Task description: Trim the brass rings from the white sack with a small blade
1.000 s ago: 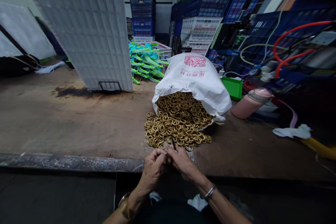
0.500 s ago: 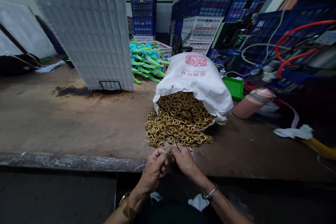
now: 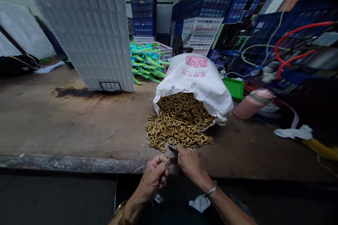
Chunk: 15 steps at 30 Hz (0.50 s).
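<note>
A heap of brass-coloured rings [image 3: 178,123] spills from a white sack [image 3: 195,77] lying on its side on the brown worktable [image 3: 79,119]. My left hand [image 3: 155,177] is closed in a pinch at the table's front edge, holding something small I cannot make out. My right hand [image 3: 188,163] is closed round a thin dark tool [image 3: 173,150], its tip pointing toward my left hand, just short of the nearest rings. The two hands nearly touch.
A tall white padded panel [image 3: 87,28] stands at the back left on a wire stand. Green and teal plastic parts [image 3: 146,63] are piled behind the sack. A pink bottle [image 3: 252,103], a green box [image 3: 233,88], hoses and stacked blue and white crates [image 3: 203,17] fill the right.
My left hand has drawn back slightly toward me and lower. My right hand has shifted a little, and the dark tool now lies flatter, pointing left.
</note>
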Each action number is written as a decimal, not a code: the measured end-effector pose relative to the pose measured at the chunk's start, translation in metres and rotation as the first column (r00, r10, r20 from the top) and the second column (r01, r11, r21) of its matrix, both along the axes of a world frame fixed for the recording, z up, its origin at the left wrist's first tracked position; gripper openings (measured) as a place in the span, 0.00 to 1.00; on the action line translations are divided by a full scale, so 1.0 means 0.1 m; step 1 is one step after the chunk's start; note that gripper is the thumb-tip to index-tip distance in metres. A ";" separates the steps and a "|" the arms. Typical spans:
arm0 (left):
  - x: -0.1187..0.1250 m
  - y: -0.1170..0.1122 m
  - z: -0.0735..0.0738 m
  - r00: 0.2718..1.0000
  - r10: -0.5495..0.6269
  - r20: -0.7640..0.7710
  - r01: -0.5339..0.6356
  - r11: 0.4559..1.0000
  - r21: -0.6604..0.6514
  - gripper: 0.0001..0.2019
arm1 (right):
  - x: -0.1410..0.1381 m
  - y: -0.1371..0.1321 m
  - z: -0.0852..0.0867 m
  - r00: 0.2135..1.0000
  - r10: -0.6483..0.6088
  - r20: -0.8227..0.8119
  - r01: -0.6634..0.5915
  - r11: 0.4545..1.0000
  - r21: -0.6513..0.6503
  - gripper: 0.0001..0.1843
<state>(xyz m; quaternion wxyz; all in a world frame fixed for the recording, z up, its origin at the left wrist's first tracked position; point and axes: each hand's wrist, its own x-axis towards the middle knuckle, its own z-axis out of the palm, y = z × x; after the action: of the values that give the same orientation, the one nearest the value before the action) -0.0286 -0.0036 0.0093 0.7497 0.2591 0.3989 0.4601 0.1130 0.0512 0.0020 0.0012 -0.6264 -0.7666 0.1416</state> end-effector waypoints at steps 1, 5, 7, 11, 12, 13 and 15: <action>-0.01 -0.02 0.02 0.998 -0.019 0.052 0.020 1.000 -0.019 0.14 | 0.00 0.02 -0.01 1.000 -0.004 -0.016 0.004 1.000 0.022 0.17; -0.06 -0.06 0.01 0.988 -0.010 0.153 0.024 0.996 -0.085 0.14 | -0.10 0.08 -0.06 0.982 0.076 -0.171 -0.055 0.991 0.125 0.19; -0.09 -0.06 -0.02 0.991 0.004 0.134 0.009 0.996 -0.090 0.13 | -0.19 0.11 -0.10 0.966 0.107 -0.234 -0.074 0.987 0.146 0.19; -0.16 -0.04 -0.04 0.985 0.065 0.160 -0.053 0.995 -0.081 0.10 | -0.33 0.16 -0.14 0.962 0.151 -0.229 -0.118 0.982 0.149 0.16; -0.17 -0.04 -0.04 0.981 0.079 0.179 -0.064 0.994 -0.089 0.09 | -0.35 0.16 -0.14 0.962 0.165 -0.219 -0.135 0.980 0.145 0.14; -0.19 -0.04 -0.04 0.976 0.088 0.199 -0.068 0.992 -0.102 0.09 | -0.36 0.17 -0.14 0.962 0.174 -0.210 -0.147 0.979 0.139 0.13; -0.22 -0.03 -0.05 0.967 0.099 0.235 -0.067 0.988 -0.139 0.11 | -0.37 0.16 -0.13 0.964 0.178 -0.196 -0.156 0.980 0.121 0.12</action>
<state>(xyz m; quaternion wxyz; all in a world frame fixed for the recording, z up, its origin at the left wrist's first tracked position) -0.0506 -0.0066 0.0046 0.7879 0.1348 0.3447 0.4922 0.0758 0.0675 -0.0107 0.1016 -0.5406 -0.8187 0.1648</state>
